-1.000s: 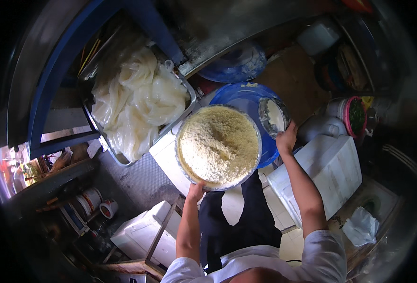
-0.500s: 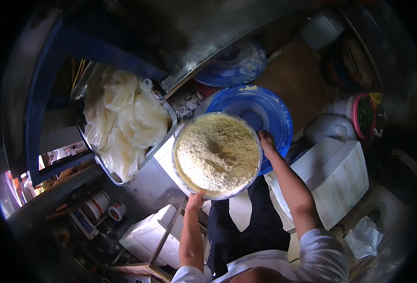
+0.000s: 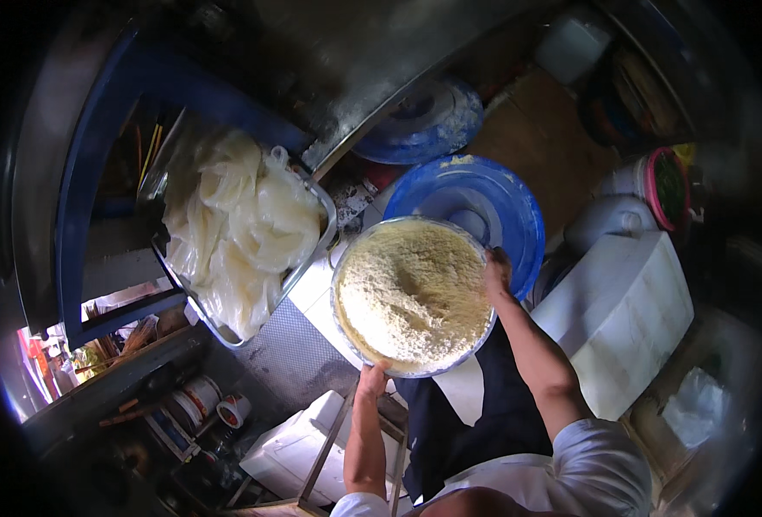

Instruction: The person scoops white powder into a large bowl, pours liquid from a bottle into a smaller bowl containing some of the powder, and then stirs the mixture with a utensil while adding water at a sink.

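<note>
Bowl of pale powder, two-handed rim grip, in front of the body.
Left hand partly closed on the near-left rim, right hand closed round the right rim; fingers under the bowl hidden, can't tell how far they wrap. Bowl sits between the hands, its far-right side overlapping the blue tub in view, beyond the right hand; contact unclear. Tray of pale sheets is off beyond the left hand. To hold it well: lift evenly, rim level, grips spread wide; powder sits near the rim, so a tilt likely spills it.
</note>
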`<action>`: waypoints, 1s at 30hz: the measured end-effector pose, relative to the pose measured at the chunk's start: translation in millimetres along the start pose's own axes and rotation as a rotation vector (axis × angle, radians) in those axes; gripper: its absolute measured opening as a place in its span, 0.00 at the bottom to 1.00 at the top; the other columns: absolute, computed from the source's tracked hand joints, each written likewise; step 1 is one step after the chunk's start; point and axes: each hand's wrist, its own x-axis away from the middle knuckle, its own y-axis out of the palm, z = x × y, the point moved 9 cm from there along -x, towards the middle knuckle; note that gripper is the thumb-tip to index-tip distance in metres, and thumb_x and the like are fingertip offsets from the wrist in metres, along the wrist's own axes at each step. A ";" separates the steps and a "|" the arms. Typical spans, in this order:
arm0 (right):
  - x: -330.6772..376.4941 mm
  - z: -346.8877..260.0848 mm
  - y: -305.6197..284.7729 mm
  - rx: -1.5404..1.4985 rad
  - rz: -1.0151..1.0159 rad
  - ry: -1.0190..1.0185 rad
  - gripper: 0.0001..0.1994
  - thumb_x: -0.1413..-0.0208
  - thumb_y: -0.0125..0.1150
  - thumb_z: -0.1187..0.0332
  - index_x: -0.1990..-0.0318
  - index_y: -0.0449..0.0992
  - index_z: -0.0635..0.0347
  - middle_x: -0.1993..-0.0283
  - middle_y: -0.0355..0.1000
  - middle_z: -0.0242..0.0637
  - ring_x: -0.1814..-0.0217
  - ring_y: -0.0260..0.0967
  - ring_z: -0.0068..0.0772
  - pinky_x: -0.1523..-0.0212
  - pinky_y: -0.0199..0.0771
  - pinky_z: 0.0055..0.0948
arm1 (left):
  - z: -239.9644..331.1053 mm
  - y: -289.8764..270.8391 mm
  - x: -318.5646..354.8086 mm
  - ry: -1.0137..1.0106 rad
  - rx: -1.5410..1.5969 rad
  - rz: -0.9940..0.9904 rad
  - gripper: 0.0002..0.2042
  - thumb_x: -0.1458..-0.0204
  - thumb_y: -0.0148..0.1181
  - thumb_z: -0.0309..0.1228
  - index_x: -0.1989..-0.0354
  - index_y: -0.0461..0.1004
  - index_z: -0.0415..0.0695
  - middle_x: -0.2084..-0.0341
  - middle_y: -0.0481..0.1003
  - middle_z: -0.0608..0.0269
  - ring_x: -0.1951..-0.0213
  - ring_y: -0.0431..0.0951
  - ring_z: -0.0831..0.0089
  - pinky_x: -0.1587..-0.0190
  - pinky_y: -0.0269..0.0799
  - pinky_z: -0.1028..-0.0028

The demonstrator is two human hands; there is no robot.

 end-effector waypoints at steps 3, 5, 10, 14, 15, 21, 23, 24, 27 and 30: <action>33.6 13.1 -28.1 -0.404 0.049 0.285 0.13 0.48 0.56 0.62 0.67 0.71 0.66 0.67 0.71 0.53 0.65 0.67 0.53 0.63 0.63 0.40 | 7.4 -12.7 6.2 0.021 -0.125 -0.043 0.26 0.56 0.48 0.18 0.44 0.58 0.33 0.53 0.68 0.51 0.54 0.72 0.58 0.54 0.73 0.63; 61.8 17.8 -56.3 -0.462 0.182 0.266 0.13 0.48 0.55 0.62 0.68 0.71 0.66 0.69 0.71 0.54 0.66 0.67 0.53 0.63 0.63 0.41 | 2.9 -28.9 16.3 0.088 -0.155 -0.086 0.26 0.57 0.48 0.18 0.44 0.57 0.33 0.53 0.68 0.52 0.53 0.72 0.59 0.53 0.71 0.65; 129.0 26.4 -117.7 -0.402 0.206 0.385 0.14 0.49 0.55 0.62 0.70 0.72 0.67 0.70 0.71 0.55 0.69 0.67 0.53 0.65 0.62 0.43 | 37.2 -14.0 89.8 0.132 -0.233 -0.204 0.27 0.55 0.50 0.18 0.43 0.56 0.31 0.51 0.67 0.48 0.51 0.71 0.57 0.49 0.69 0.65; 149.5 18.6 -177.5 -0.503 0.317 0.445 0.14 0.49 0.55 0.61 0.71 0.71 0.68 0.71 0.70 0.57 0.68 0.67 0.52 0.66 0.62 0.44 | 67.0 33.4 114.4 0.164 -0.426 -0.252 0.27 0.54 0.49 0.17 0.42 0.55 0.32 0.50 0.67 0.47 0.51 0.71 0.56 0.49 0.70 0.63; 168.0 34.6 -188.0 -0.609 0.387 0.434 0.15 0.49 0.55 0.61 0.71 0.71 0.68 0.71 0.70 0.57 0.69 0.67 0.53 0.66 0.62 0.44 | 72.3 45.2 136.2 0.123 -0.500 -0.283 0.28 0.55 0.49 0.16 0.41 0.55 0.34 0.50 0.66 0.48 0.51 0.71 0.57 0.50 0.70 0.63; 286.1 120.1 -254.9 -0.771 0.681 0.518 0.13 0.51 0.55 0.61 0.73 0.71 0.65 0.72 0.71 0.50 0.68 0.68 0.51 0.66 0.64 0.41 | 55.1 87.1 177.5 0.219 -0.736 -0.554 0.32 0.57 0.49 0.16 0.39 0.51 0.40 0.48 0.64 0.50 0.49 0.68 0.54 0.52 0.72 0.55; 366.1 126.5 -284.0 -0.845 0.715 0.632 0.13 0.51 0.55 0.60 0.74 0.71 0.63 0.74 0.70 0.48 0.69 0.68 0.48 0.66 0.64 0.40 | 31.8 78.5 206.9 0.170 -0.820 -0.553 0.32 0.58 0.49 0.15 0.39 0.51 0.40 0.48 0.63 0.48 0.48 0.67 0.52 0.50 0.71 0.54; 405.7 143.9 -291.2 -0.916 0.747 0.657 0.14 0.51 0.55 0.59 0.74 0.70 0.63 0.75 0.70 0.48 0.69 0.68 0.47 0.66 0.64 0.39 | 16.7 76.6 232.2 0.094 -0.898 -0.492 0.33 0.58 0.48 0.15 0.39 0.51 0.39 0.48 0.63 0.48 0.48 0.67 0.52 0.49 0.70 0.53; 538.3 148.6 -345.4 -1.070 0.871 0.797 0.14 0.47 0.55 0.66 0.81 0.61 0.57 0.83 0.53 0.28 0.78 0.49 0.23 0.75 0.53 0.31 | -15.0 98.4 332.9 0.060 -1.061 -0.603 0.32 0.58 0.49 0.16 0.39 0.52 0.41 0.47 0.63 0.48 0.48 0.67 0.50 0.51 0.70 0.51; 653.6 210.4 -397.6 -0.916 0.947 0.938 0.15 0.51 0.54 0.57 0.74 0.70 0.63 0.74 0.70 0.48 0.68 0.68 0.49 0.64 0.65 0.39 | -100.9 122.7 385.6 -0.014 -1.190 -0.704 0.32 0.58 0.50 0.16 0.39 0.52 0.41 0.47 0.62 0.49 0.47 0.67 0.50 0.51 0.71 0.50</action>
